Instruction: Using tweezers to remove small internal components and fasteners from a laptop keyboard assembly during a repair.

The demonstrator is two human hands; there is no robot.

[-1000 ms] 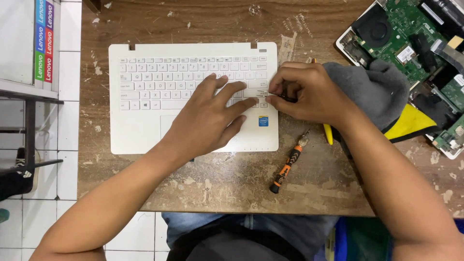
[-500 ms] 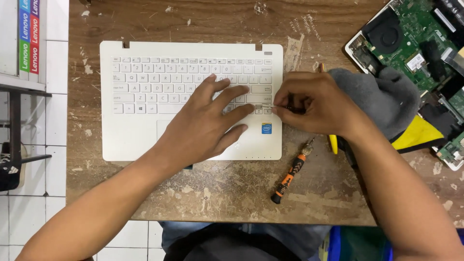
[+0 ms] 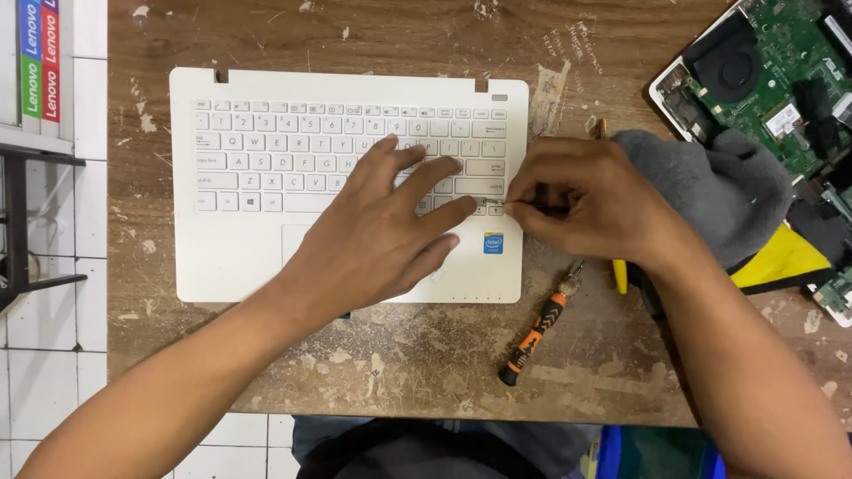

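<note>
A white laptop keyboard deck (image 3: 266,231) lies flat on a worn wooden table (image 3: 399,372). My left hand (image 3: 382,239) rests spread on its right part, fingers over the lower right keys. My right hand (image 3: 595,208) is pinched on a thin dark tool (image 3: 519,207) whose tip touches the keys at the deck's lower right corner, next to my left index fingertip. What kind of tool it is I cannot make out.
An orange and black screwdriver (image 3: 537,330) lies on the table below my right hand. A grey cloth (image 3: 719,191) over something yellow (image 3: 781,257) sits to the right. An opened laptop base with a green circuit board (image 3: 772,71) lies at the top right. A tiled floor (image 3: 53,355) shows at left.
The view has shifted slightly. Both hands stay at the keyboard's lower right corner, with my right hand working the thin tool at the keys.
</note>
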